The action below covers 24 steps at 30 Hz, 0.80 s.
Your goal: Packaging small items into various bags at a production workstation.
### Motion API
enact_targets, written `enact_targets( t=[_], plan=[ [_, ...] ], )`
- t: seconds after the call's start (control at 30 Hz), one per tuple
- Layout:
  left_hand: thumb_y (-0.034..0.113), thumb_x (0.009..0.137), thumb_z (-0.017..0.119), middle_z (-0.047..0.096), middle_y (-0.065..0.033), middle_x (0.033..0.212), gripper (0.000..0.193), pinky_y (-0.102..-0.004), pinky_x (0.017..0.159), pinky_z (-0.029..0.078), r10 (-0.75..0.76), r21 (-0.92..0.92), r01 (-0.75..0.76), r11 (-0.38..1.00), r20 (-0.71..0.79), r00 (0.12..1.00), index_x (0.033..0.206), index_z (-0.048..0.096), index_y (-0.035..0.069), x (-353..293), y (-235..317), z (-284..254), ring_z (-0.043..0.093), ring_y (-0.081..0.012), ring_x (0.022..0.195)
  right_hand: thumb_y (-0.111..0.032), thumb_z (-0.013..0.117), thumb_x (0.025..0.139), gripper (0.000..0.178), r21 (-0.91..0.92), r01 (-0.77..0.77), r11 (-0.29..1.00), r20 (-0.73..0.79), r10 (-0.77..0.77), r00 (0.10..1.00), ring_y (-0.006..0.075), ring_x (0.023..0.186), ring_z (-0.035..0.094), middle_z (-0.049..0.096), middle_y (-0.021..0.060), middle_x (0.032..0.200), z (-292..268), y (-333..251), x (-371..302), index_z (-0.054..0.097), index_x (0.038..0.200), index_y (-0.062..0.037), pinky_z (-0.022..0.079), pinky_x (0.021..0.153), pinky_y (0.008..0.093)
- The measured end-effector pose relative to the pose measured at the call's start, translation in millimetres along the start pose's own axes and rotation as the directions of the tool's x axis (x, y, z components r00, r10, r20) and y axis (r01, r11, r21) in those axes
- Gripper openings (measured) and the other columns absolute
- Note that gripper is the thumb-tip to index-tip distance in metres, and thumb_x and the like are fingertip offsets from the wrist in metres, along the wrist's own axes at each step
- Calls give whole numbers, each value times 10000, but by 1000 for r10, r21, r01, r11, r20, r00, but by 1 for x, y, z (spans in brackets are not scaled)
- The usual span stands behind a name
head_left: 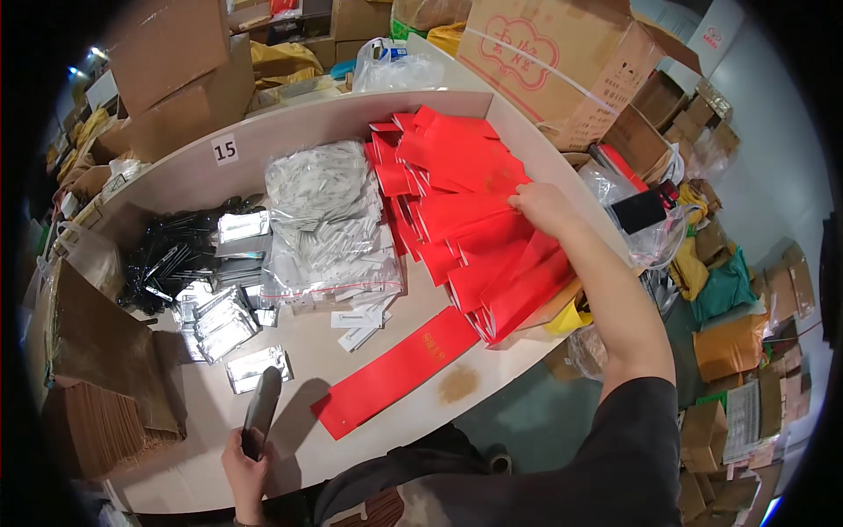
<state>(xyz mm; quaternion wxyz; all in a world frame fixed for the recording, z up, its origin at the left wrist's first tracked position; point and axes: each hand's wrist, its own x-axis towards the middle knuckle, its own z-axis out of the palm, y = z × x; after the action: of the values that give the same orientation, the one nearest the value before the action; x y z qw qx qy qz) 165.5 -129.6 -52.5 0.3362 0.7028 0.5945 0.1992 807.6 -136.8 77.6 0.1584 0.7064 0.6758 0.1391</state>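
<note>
Hands split the work: right hand (540, 206), fingers pinched on the red envelope pile (465, 202), left hand (246, 465) gripping a dark flat case (262, 408) upright, ready beside one loose red envelope (395, 369).

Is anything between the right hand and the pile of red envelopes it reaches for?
Nothing visible is in the way. The right hand already rests on top of the pile of red envelopes, fingers touching the top ones. The left hand is far off at the near table edge, holding a dark flat object.

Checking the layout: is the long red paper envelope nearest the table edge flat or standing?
Flat: the long red paper envelope lies on the white table.
</note>
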Motion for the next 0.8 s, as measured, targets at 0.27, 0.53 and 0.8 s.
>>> enact_targets(
  t=[0.27, 0.53, 0.8],
  plan=[
    [96, 694, 779, 631, -109, 740, 302, -341, 663, 498, 129, 87, -129, 988, 10, 992, 923, 590, 38, 1, -1, 16, 635, -275, 692, -67, 652, 789, 107, 286, -11, 958, -104, 42, 994, 316, 844, 653, 655, 117, 871, -32, -15, -20, 684, 888, -92, 524, 728, 419],
    [117, 739, 775, 616, -75, 704, 248, -303, 648, 482, -51, -69, 67, 995, 209, 977, 889, 600, 27, 0, 6, 6, 619, -180, 688, -260, 592, 993, 395, 866, -99, -491, 401, 561, 724, 247, 992, 652, 675, 90, 1104, -38, -67, -20, 532, 1274, 10, 524, 887, 391],
    [6, 779, 735, 417, -90, 1410, 538, -297, 941, 470, 290, -534, 41, 845, 522, 802, 1285, 554, 31, -12, 32, 43, 477, -144, 1165, -297, 792, 735, 539, 561, 541, 626, -192, -538, 821, 393, 1321, 425, 462, 232, 1394, -47, -279, -63, 614, 1186, -62, 372, 1083, 496]
  ],
)
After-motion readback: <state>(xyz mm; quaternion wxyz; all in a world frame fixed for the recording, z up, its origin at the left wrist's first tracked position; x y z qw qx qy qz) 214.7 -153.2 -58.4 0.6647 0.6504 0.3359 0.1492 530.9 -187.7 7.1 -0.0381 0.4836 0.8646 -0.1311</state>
